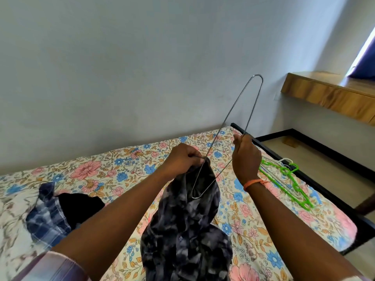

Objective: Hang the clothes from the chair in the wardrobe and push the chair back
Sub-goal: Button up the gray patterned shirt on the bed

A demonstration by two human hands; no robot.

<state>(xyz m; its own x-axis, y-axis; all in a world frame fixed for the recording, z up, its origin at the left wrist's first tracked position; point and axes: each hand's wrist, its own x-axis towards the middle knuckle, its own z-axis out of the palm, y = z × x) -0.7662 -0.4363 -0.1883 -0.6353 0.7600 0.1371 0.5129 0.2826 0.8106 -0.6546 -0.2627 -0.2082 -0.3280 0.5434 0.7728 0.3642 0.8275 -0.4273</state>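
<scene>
A dark grey mottled shirt [190, 226] hangs over the flowered bed [113, 167], and my left hand [182, 157] grips its top edge. My right hand [246, 157] pinches a thin metal wire hanger [233, 110] that stands tilted, one end pointing up toward the wall. The hanger's lower end sits inside the shirt's opening, just below my left hand. A blue checked garment [48, 216] with a black piece [81, 207] on it lies crumpled on the bed to the left. No chair or wardrobe shows.
Green plastic hangers [288, 183] lie on the bed's right side, near its dark frame [324, 191]. A wooden shelf [328, 96] juts from the right wall. A pale wall rises behind the bed, and bare floor [316, 159] runs along the right.
</scene>
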